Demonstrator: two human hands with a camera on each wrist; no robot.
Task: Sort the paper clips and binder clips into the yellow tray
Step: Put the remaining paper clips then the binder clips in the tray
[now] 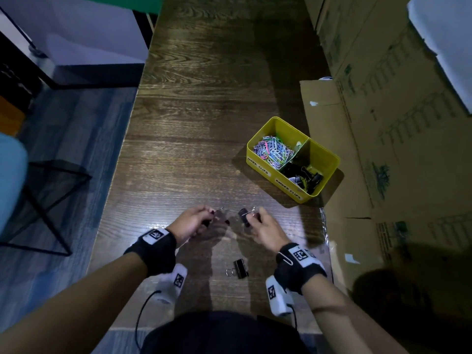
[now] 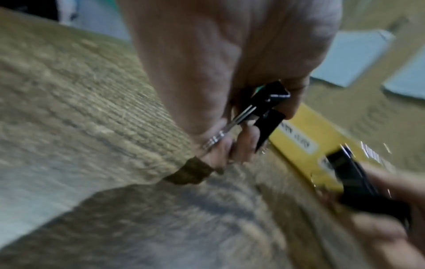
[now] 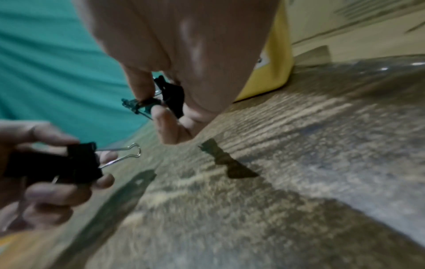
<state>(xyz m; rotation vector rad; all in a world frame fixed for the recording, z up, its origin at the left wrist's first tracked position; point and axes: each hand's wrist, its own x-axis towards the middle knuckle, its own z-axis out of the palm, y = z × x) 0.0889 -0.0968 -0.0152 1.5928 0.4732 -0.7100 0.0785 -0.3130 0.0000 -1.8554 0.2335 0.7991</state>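
Both forearms reach forward from the near edge, bare, each with a black wrist strap bearing white marker blocks. The left hand (image 1: 190,221) is held low on the left, knuckles up, its fingers (image 2: 245,140) curled round a black binder clip (image 2: 266,107). The right hand (image 1: 263,227) sits just beside it on the right, apart from it, thumb and fingers (image 3: 142,85) pinching a second binder clip (image 3: 171,95). Dark polish shows on the left fingernails.
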